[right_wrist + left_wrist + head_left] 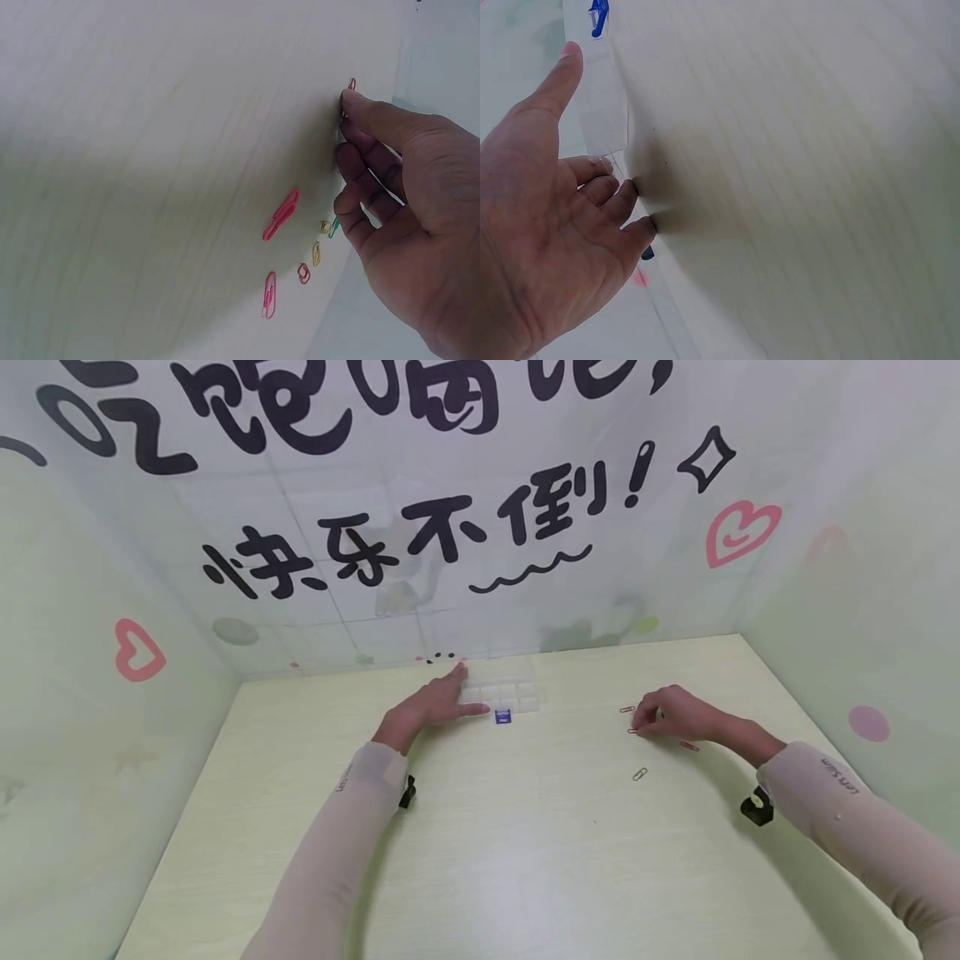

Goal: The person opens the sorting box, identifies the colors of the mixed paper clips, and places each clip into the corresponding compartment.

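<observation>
My left hand (448, 695) lies with straight fingers against the left end of a clear plastic compartment box (517, 692). In the left wrist view its fingertips (622, 196) touch the box's edge (604, 105) and the thumb points away. A small blue item (502, 717) sits in front of the box. My right hand (667, 714) hunches over scattered paper clips (640, 773). Its index fingertip (352, 101) touches a red clip (351, 83) lying flat on the table. Pink clips (281, 214) and small yellow and green ones (316, 253) lie below the fingers.
The pale wooden table (525, 860) is enclosed by light green walls; the back wall (450, 527) with black lettering stands just behind the box. A blue clip (598, 16) shows through the box.
</observation>
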Tool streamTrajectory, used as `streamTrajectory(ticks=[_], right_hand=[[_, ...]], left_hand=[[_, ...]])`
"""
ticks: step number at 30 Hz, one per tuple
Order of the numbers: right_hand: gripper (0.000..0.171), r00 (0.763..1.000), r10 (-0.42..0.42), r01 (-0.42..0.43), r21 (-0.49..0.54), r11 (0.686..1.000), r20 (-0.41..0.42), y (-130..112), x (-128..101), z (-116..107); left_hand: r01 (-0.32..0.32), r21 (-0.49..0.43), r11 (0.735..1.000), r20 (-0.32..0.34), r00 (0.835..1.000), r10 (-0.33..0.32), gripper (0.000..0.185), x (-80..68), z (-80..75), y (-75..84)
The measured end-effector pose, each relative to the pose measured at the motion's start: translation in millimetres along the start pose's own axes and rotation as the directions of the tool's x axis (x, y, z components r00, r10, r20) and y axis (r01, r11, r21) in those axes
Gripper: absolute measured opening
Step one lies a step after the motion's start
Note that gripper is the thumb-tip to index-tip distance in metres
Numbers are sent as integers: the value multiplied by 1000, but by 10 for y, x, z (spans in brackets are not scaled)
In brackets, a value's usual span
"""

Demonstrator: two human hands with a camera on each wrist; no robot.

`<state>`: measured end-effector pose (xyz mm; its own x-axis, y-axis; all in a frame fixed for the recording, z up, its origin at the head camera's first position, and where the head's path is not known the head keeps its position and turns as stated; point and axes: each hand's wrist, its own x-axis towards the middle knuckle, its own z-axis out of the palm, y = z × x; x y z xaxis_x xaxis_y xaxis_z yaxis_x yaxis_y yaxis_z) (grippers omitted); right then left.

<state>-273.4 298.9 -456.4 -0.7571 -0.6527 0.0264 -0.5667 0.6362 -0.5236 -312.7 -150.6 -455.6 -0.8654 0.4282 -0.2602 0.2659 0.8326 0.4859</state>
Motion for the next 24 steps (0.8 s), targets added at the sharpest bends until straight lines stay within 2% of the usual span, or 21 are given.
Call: streamTrajectory(ticks=[6, 15, 24], right_hand=[[10, 998, 46, -46, 11, 999, 50, -59, 27, 4], [13, 995, 70, -73, 35, 997, 65, -28, 31, 21], [12, 999, 35, -36, 46, 998, 39, -32, 33, 19]], left_hand=[[-5, 11, 1000, 2, 1000, 5, 110, 20, 18, -11], [0, 11, 1000, -2, 1000, 0, 110, 0, 13, 4], [-7, 6, 1000, -5, 1000, 7, 109, -3, 8, 10]])
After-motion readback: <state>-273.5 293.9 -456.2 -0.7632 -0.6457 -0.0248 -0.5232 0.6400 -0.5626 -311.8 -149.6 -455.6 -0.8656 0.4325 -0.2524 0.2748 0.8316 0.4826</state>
